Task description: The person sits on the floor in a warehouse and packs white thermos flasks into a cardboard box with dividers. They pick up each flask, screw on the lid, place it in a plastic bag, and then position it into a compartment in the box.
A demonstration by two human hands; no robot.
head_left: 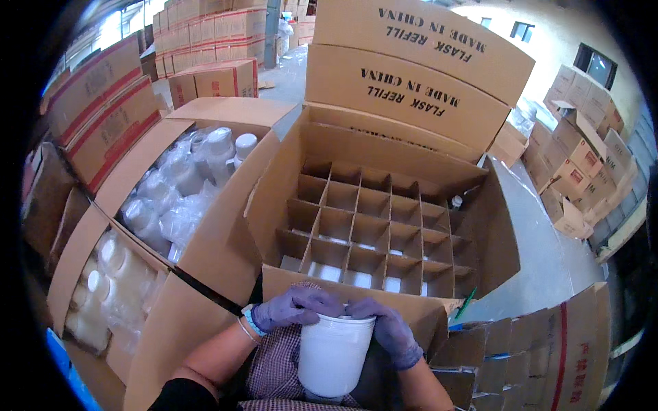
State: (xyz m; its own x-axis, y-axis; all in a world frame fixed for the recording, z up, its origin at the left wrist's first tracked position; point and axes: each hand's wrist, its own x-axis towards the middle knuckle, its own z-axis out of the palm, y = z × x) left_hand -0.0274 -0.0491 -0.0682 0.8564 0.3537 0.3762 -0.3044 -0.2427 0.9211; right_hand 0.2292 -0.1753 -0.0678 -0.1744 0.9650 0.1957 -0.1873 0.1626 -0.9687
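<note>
A white cylindrical container (pixel 332 359) with a pale rim stands upright close to my body. My left hand (pixel 298 306), in a purple glove, has its fingers bent over the rim on the left side. Opposite it, my right hand (pixel 391 332), gloved alike, grips the rim from the right. What lies inside the rim is mostly hidden by the fingers. Just beyond both hands is a large open carton (pixel 343 284) fitted with a cardboard divider grid (pixel 353 219). White pieces (pixel 324 271) show at the bottom of several cells.
To the left, two open cartons hold white bottles (pixel 219 147) and cloudy plastic-wrapped bottles (pixel 123 264). A green pen-like object (pixel 466 303) rests at the carton's near right corner. Folded cardboard (pixel 534 349) stands at lower right; stacked boxes (pixel 212 34) rise behind.
</note>
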